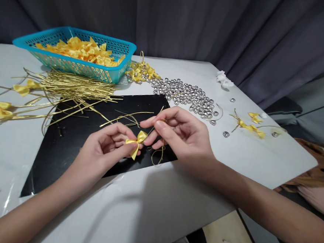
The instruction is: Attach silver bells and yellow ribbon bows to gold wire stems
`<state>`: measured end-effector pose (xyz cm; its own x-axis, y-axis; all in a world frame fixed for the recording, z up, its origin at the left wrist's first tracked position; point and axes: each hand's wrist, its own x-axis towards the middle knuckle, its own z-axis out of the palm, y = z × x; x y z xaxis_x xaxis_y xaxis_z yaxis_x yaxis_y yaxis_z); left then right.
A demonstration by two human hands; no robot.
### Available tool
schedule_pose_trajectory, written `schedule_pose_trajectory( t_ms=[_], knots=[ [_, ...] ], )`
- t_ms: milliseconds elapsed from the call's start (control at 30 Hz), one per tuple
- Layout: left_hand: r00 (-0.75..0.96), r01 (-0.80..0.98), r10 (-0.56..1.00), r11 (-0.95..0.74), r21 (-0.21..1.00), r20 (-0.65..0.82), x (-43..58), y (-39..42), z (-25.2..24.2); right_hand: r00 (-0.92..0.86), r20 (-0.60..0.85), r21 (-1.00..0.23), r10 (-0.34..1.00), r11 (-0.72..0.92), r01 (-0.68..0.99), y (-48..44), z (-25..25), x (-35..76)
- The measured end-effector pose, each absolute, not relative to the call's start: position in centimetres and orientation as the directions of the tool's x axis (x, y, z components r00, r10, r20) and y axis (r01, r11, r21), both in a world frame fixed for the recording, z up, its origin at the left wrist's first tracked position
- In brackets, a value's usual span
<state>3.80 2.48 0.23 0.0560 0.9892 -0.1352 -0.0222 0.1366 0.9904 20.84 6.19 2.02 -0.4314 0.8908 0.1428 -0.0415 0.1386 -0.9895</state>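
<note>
My left hand (110,143) pinches a small yellow ribbon bow (137,142) between thumb and fingertips. To its right, my right hand (182,133) is closed in a pinch on a thin gold cord (159,157), part of which loops below the fingers. The cord's upper part runs close to the bow's right side; whether it is tied to the bow I cannot tell. Both hands are held above a black mat (77,142). Just behind them, loose gold cords (131,118) lie on the mat.
A turquoise basket (74,62) of yellow bows stands at the back left, with a pile of gold cords (73,85) in front. Silver heart-shaped beads (188,95) spread behind my right hand. Finished-looking bows (251,128) and white scraps (224,79) lie at the right of the white table (270,162).
</note>
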Motion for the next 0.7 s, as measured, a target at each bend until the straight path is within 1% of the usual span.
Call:
schedule_pose_trajectory(
  t_ms=[67,133,233,367,433,500,567,700],
  knots=[
    [0.08,-0.067,0.99,0.125,0.99,-0.12,3.8,2.6,0.1,-0.458,0.063,-0.995,0.887,0.019,-0.101,6.3,2.2,20.9],
    [0.111,-0.1,0.986,0.137,0.986,-0.126,3.6,2.7,0.0,-0.481,0.032,-0.988,0.876,-0.046,-0.149,6.5,2.3,21.0],
    [0.157,-0.11,0.975,0.173,0.979,-0.155,3.4,2.8,-0.1,-0.472,0.019,-0.984,0.881,-0.067,-0.166,6.7,2.3,21.1],
    [0.197,-0.041,0.968,0.168,0.985,-0.157,3.1,2.9,-0.4,-0.454,0.037,-0.985,0.89,-0.045,-0.168,6.7,2.5,21.1],
    [0.181,-0.044,0.968,0.181,0.982,-0.171,3.1,2.9,-0.6,-0.458,0.059,-0.986,0.887,-0.02,-0.165,6.6,2.6,21.1],
    [0.141,-0.085,0.971,0.208,0.974,-0.195,3.2,3.0,-0.7,-0.452,0.084,-0.991,0.888,0.028,-0.129,6.6,2.5,21.0],
    [0.114,-0.119,0.971,0.222,0.968,-0.208,3.3,3.1,-0.7,-0.435,0.141,-0.99,0.889,0.115,-0.085,6.5,2.2,21.0],
    [0.099,-0.151,0.979,0.191,0.97,-0.178,3.6,3.2,-0.4,-0.375,0.292,-0.953,0.88,0.301,-0.035,6.4,1.5,20.8]
  ],
)
